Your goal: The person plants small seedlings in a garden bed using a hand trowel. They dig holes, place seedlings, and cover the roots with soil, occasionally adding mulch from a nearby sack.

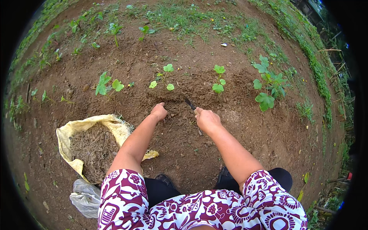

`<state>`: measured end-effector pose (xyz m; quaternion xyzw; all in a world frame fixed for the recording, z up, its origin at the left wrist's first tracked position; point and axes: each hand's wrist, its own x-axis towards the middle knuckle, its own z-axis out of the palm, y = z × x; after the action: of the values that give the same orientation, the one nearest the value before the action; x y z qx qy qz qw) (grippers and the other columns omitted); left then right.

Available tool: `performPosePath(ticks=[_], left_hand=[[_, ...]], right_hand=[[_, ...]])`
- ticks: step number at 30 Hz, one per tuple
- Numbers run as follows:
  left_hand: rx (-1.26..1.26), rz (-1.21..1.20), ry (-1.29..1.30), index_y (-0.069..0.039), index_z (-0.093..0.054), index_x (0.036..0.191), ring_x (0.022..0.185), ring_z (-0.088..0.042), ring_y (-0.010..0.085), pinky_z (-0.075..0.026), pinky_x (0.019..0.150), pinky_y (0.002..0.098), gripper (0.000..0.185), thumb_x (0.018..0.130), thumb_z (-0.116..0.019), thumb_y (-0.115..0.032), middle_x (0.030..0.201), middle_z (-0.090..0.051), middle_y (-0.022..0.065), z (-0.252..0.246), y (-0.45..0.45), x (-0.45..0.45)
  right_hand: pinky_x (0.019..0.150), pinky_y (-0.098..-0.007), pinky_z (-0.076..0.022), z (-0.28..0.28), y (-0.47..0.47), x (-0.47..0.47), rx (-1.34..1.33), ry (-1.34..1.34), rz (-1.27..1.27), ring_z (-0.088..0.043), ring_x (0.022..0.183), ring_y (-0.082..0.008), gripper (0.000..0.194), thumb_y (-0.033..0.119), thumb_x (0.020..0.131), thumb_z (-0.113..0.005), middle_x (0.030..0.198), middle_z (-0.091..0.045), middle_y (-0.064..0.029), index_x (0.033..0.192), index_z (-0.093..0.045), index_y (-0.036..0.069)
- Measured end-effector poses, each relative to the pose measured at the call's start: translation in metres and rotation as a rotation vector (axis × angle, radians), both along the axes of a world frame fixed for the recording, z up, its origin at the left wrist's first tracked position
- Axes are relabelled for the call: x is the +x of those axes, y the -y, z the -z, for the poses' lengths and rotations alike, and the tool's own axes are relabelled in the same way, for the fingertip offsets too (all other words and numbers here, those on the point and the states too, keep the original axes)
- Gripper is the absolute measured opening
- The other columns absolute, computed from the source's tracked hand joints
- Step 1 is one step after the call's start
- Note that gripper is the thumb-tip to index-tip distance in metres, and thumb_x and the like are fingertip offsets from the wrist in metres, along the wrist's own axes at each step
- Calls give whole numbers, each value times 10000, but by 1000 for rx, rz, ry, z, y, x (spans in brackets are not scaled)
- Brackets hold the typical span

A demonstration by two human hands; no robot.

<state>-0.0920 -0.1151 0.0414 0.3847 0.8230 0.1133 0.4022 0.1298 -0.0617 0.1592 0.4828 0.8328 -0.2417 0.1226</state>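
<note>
My right hand (207,118) is closed around the handle of a narrow-bladed knife or similar tool (190,103), whose dark blade slants up and left to the loosened soil (175,105). At the near edge of this dug patch is my left hand (159,111), back up, apparently touching the soil; its fingertips are partly hidden. Just beyond the patch grows a small seedling with rounded leaves (169,86). Another young plant (218,88) stands beyond the blade, to its right. An open yellowish woven sack (63,138) holding dry mulch-like material (92,146) lies left of my left forearm.
A lobed-leaf seedling (102,84) grows at left and a larger plant (268,86) at right. A crumpled clear plastic bag (85,201) lies below the sack. Grass and weeds (184,21) border the far side; a green vegetation strip (316,69) curves along the right.
</note>
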Motion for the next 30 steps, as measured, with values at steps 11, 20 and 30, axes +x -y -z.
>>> performPosePath(ticks=[11, 20, 30], left_hand=[[63, -15, -21, -18, -399, 1364, 1272, -422, 307, -336, 1060, 352, 616, 778, -571, -95, 1369, -442, 190, 8, 0, -1], [41, -73, 5, -68, -392, 1378, 1296, -388, 300, -322, 1072, 364, 585, 798, -471, -69, 1422, -381, 150, 0, 2, -11], [32, -158, 18, -66, -394, 1376, 1296, -388, 303, -329, 1068, 371, 581, 802, -486, -78, 1415, -387, 159, 3, 7, -33]], right_hand=[[763, -414, -519, 11, -29, -17, 150, 53, -187, -653, 917, -300, 329, 97, 866, -439, 965, -673, -146, 1170, -565, 85], [756, -394, -525, 7, -47, -52, 289, 145, -363, -656, 930, -269, 267, 96, 850, -473, 972, -678, -127, 1073, -620, 110], [774, -393, -522, -7, -73, -81, 327, 157, -449, -646, 957, -268, 229, 148, 861, -490, 1010, -670, -108, 1012, -661, 137]])
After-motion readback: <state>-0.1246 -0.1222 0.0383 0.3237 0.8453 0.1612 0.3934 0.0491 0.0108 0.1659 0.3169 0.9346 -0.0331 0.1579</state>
